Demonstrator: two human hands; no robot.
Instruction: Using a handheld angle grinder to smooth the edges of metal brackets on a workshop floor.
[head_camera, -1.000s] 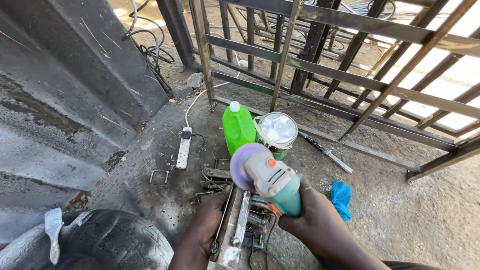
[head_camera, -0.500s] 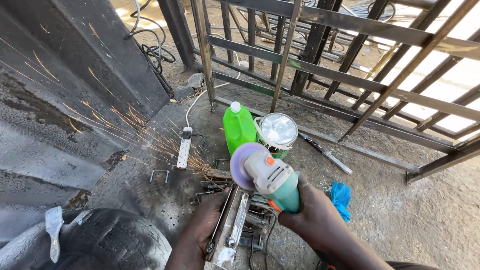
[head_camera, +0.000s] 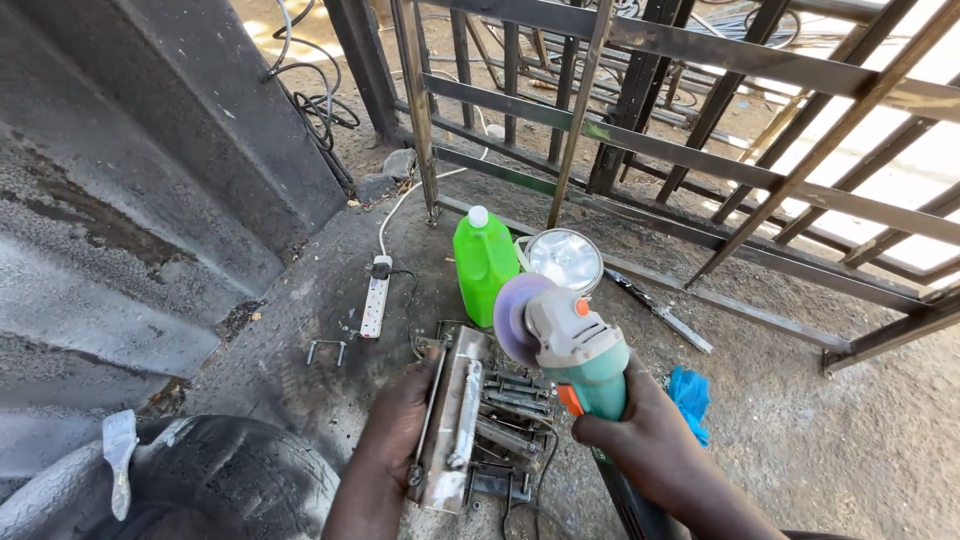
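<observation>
My right hand (head_camera: 650, 440) grips a teal and grey angle grinder (head_camera: 580, 350) with a purplish disc (head_camera: 515, 305) at its front, lifted clear of the workpiece. My left hand (head_camera: 395, 420) holds a flat metal plate with a welded rod (head_camera: 455, 420) by its left edge, tilted up over a heap of similar metal parts (head_camera: 510, 420) on the ground. The disc sits just above and right of the plate's top end, apart from it.
A green plastic jug (head_camera: 483, 262) and a round shiny lid (head_camera: 565, 260) stand behind the grinder. A white power strip (head_camera: 376, 308) lies to the left with its cable. A metal gate frame (head_camera: 700, 150) crosses the back. A tyre (head_camera: 230, 480) with a brush (head_camera: 120, 460) lies bottom left; blue cloth (head_camera: 690, 395) right.
Sparks flew leftwards half a second ago as the disc touched the plate; now there are none and the grinder is lifted slightly off the plate.
</observation>
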